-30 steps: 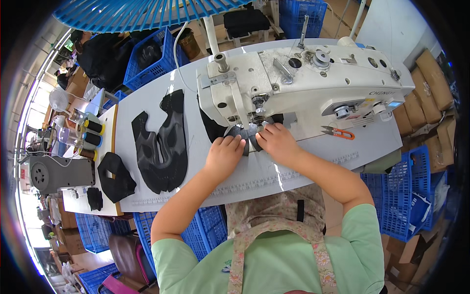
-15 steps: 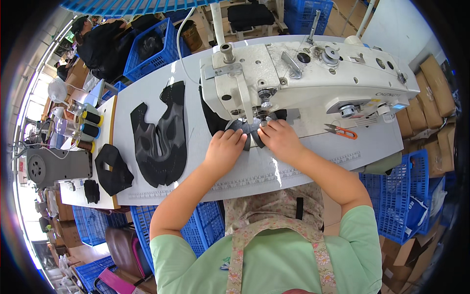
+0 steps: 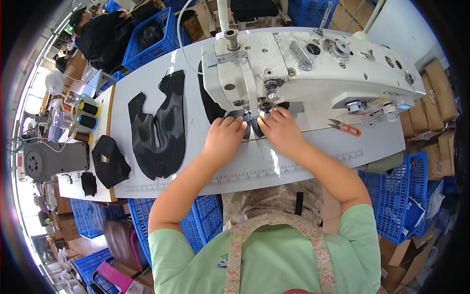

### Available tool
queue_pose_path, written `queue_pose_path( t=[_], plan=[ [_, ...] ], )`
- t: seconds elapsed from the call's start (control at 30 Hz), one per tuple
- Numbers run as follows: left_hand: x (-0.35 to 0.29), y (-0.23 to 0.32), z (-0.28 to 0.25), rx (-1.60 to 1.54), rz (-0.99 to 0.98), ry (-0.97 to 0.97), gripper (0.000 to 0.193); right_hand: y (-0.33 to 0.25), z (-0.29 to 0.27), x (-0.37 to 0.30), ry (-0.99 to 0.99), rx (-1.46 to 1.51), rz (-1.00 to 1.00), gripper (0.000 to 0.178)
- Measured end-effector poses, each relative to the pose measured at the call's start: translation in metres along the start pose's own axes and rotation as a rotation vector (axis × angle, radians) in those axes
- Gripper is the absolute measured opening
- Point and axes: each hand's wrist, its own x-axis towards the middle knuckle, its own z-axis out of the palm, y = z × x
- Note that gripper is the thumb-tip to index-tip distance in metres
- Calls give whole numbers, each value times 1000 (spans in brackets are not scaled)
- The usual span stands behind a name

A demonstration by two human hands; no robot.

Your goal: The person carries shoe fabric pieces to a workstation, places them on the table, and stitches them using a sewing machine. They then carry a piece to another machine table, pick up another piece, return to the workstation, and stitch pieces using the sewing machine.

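Observation:
A white sewing machine (image 3: 313, 63) stands across the table, its needle area right in front of my hands. Beneath its presser foot lies a black fabric piece (image 3: 252, 128), mostly hidden by the machine head and my fingers. My left hand (image 3: 225, 138) grips its left side, fingers curled together close to the foot. On the other side my right hand (image 3: 281, 129) pinches the fabric, fingertips beside the needle. More black fabric (image 3: 210, 100) shows behind the machine head on the left.
Black shaped panels (image 3: 159, 130) lie left on the table, beside a folded black piece (image 3: 110, 161). Orange-handled thread snips (image 3: 345, 128) rest right of my right hand. Thread spools (image 3: 88, 121) stand far left. Blue crates (image 3: 391, 196) flank the table.
The whole view has shifted slightly, with the machine appearing a little lower and further right. Both hands keep their hold on the fabric, with little visible movement relative to the machine.

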Motion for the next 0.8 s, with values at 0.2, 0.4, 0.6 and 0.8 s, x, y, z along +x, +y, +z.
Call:
queue_pose_path(
  t=[0.2, 0.4, 0.6, 0.8],
  plan=[
    [2, -2, 3, -54, -54, -55, 35, 0, 3, 2, 78, 9, 42, 19],
    [2, -2, 3, -59, -74, -82, 36, 1, 7, 2, 92, 37, 58, 17],
    [-1, -3, 6, -47, -58, -58, 36, 0, 6, 1, 68, 55, 67, 25],
    [-1, -3, 6, -63, -41, -34, 36, 0, 5, 2, 109, 60, 63, 20]
  ],
)
